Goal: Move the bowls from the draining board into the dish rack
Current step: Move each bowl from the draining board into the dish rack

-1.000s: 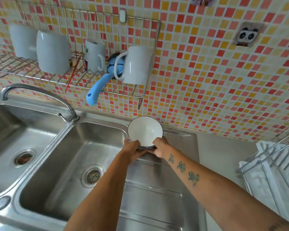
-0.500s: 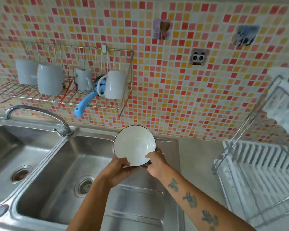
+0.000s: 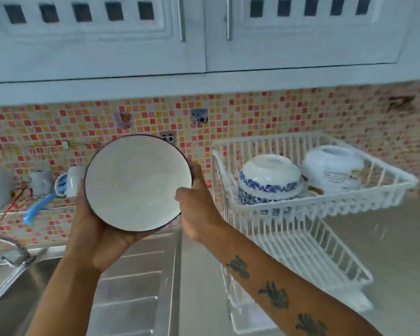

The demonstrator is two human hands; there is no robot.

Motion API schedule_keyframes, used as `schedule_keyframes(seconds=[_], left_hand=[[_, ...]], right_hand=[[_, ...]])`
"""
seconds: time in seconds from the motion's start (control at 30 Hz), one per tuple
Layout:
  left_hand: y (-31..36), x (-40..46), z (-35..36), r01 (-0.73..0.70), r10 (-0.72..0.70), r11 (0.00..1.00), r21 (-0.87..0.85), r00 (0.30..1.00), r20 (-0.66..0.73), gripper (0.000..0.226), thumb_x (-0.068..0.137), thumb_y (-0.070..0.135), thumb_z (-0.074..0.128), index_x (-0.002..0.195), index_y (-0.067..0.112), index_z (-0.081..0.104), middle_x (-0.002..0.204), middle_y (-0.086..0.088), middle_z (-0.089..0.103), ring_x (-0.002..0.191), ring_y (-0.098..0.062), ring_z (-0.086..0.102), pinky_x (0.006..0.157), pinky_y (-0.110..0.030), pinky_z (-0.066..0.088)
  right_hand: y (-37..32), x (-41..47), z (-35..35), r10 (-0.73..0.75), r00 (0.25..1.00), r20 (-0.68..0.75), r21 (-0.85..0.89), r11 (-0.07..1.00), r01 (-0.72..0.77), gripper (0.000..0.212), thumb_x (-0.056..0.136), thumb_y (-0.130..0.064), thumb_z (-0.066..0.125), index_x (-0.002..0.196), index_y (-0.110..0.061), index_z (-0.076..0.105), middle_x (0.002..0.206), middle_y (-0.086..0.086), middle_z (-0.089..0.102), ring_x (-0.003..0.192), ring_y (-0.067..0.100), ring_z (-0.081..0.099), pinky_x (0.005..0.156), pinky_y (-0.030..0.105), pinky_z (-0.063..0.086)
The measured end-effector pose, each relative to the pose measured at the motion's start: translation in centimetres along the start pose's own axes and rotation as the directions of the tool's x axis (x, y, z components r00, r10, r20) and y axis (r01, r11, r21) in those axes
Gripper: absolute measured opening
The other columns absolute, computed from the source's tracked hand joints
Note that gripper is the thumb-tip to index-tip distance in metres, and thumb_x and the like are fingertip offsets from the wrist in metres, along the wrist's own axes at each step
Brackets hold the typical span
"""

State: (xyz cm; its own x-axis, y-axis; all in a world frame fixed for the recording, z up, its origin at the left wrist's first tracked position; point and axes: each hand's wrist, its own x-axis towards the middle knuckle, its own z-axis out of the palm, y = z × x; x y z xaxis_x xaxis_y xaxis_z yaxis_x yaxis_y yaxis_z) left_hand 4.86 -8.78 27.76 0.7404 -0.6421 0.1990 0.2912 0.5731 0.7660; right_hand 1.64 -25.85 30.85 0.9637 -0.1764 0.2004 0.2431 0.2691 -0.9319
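I hold a white bowl with a dark rim (image 3: 137, 181) up in the air, its inside facing me. My left hand (image 3: 100, 234) cups it from below and my right hand (image 3: 198, 204) grips its right edge. The steel draining board (image 3: 131, 292) lies below the bowl. To the right stands a white two-tier wire dish rack (image 3: 325, 207). Its upper tier holds a blue-patterned bowl (image 3: 268, 180) stacked upside down on another, and a white bowl (image 3: 332, 168) upside down beside them.
White wall cabinets (image 3: 204, 35) hang close overhead. A wall rack with mugs (image 3: 70, 183) and a blue brush (image 3: 38, 209) sits at the left, above the tap (image 3: 12, 251) and sink. The grey counter (image 3: 386, 238) lies under and behind the dish rack.
Both hands have lifted the bowl off the draining board, up and slightly right. My view has swung up and right, bringing the dish rack's upper tier and cabinets into sight.
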Motion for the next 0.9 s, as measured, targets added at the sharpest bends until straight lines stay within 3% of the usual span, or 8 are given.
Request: schedule_keyframes(seconds=[0.13,0.23,0.27,0.37,0.47,0.53,0.73,0.9], left_hand=[[-1.2,2.1,6.5,0.222,-0.200,0.972,-0.076,0.952,0.232,0.078,0.087,0.078,0.030,0.151,0.035,0.018,0.158,-0.010,0.019,0.144,-0.048,0.018,0.113,-0.071,0.004],[-2.9,3.0,11.2,0.293,-0.285,0.956,0.003,0.927,0.243,0.093,0.084,0.083,0.021,0.151,0.020,0.025,0.156,-0.012,0.004,0.143,-0.051,-0.007,0.116,-0.064,-0.012],[-3.3,3.5,12.8,0.282,-0.278,0.959,0.009,0.936,0.217,0.094,0.083,0.083,0.022,0.151,0.017,0.027,0.156,-0.014,0.009,0.144,-0.052,0.000,0.117,-0.065,-0.005],[-5.5,5.3,15.9,0.173,-0.175,0.984,0.036,0.983,0.057,0.088,0.073,0.080,0.042,0.139,0.023,0.052,0.137,-0.019,0.058,0.120,-0.052,0.055,0.095,-0.070,0.042],[-7.1,6.7,18.6,0.147,-0.146,0.987,0.062,0.989,-0.031,0.077,0.078,0.079,0.041,0.125,0.021,0.063,0.126,-0.019,0.066,0.116,-0.049,0.059,0.089,-0.070,0.044],[-7.8,7.6,20.1,0.100,-0.091,0.991,0.091,0.991,-0.095,0.071,0.080,0.075,0.041,0.116,0.020,0.067,0.117,-0.019,0.071,0.112,-0.047,0.062,0.091,-0.068,0.045],[-8.4,10.2,23.2,-0.162,0.207,0.903,0.398,0.976,-0.072,0.053,0.086,0.063,0.044,0.118,0.026,0.063,0.107,-0.009,0.069,0.094,-0.027,0.066,0.084,-0.045,0.055],[-9.4,11.5,22.5,-0.332,0.445,0.652,0.682,0.895,0.010,0.076,0.057,0.059,0.073,0.122,0.025,0.054,0.115,-0.008,0.069,0.093,-0.019,0.070,0.076,-0.034,0.057]], right_hand=[[-5.3,-2.8,-4.7,-0.132,0.990,-0.040,-0.043,0.991,0.130,0.065,0.078,0.019,0.027,0.105,-0.037,0.046,0.115,0.000,0.051,0.105,0.022,0.050,0.081,0.033,0.048],[-7.7,-4.3,-8.4,-0.153,0.986,-0.072,-0.050,0.988,0.149,0.064,0.079,0.018,0.026,0.097,-0.039,0.049,0.110,-0.001,0.054,0.106,0.024,0.050,0.084,0.038,0.048],[-8.4,-4.5,-9.6,-0.153,0.984,-0.089,-0.074,0.986,0.147,0.064,0.079,0.018,0.026,0.095,-0.040,0.050,0.107,-0.003,0.054,0.106,0.025,0.050,0.085,0.039,0.048],[-10.3,-5.0,-13.0,-0.145,0.982,-0.120,-0.110,0.985,0.132,0.068,0.080,0.020,0.026,0.107,-0.039,0.046,0.105,-0.006,0.054,0.106,0.025,0.049,0.083,0.038,0.048],[-12.2,-4.8,-16.0,-0.112,0.989,-0.095,-0.159,0.983,0.096,0.072,0.081,0.023,0.029,0.119,-0.037,0.039,0.122,0.003,0.051,0.110,0.028,0.049,0.077,0.038,0.052],[-13.2,-4.6,-17.7,-0.103,0.993,-0.056,-0.205,0.975,0.089,0.068,0.083,0.021,0.037,0.120,-0.036,0.041,0.128,0.005,0.051,0.119,0.033,0.048,0.087,0.046,0.052],[-15.6,-3.6,-21.3,-0.098,0.995,0.005,0.010,0.995,0.098,0.017,0.093,-0.026,0.044,0.099,-0.023,0.060,0.101,0.001,0.058,0.092,0.023,0.052,0.082,0.043,0.046],[-15.9,-1.7,-23.8,-0.060,0.997,0.051,-0.019,0.998,0.061,0.056,0.088,-0.063,0.037,0.101,-0.018,0.067,0.094,0.003,0.060,0.094,0.022,0.053,0.086,0.043,0.039]])
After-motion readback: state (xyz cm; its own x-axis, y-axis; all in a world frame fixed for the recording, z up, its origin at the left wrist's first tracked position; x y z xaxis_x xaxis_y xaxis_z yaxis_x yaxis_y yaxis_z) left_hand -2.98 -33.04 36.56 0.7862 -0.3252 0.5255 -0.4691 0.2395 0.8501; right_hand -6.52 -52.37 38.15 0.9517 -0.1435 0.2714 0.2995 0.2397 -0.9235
